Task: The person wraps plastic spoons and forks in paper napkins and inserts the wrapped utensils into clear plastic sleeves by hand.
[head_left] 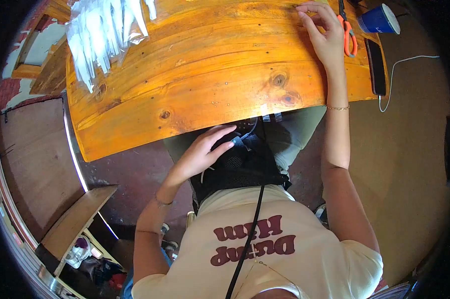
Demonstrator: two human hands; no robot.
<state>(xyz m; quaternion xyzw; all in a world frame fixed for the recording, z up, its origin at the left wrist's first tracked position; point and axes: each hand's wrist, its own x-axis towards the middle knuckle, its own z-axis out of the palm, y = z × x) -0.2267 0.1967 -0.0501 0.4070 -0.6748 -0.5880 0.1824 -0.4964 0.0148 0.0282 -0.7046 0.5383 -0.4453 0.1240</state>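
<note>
Shirt [270, 224], 6 o'clock: inverted lettering reads "Dump Him". Blue cup [375, 21], 2 o'clock: lettering too small to read. Right hand [328, 37], 1 o'clock: thumb and fingers apart; orange-handled tool [348, 39] on surface [200, 74], just beside, at its 3 o'clock. Left hand [197, 153], near centre: thumb and fingers apart; black mesh fabric [235, 174] at its 4 o'clock.

The top edge cuts off plastic bags [103, 37] at eleven o'clock and the scissors [348, 29] at one; toward two, the table [200, 74] hides part of the trousers [302, 132].

Hands [197, 155] [327, 37]: two; scissors [347, 35]: one pair; cup [376, 20]: one; phone [376, 66]: one.
</note>
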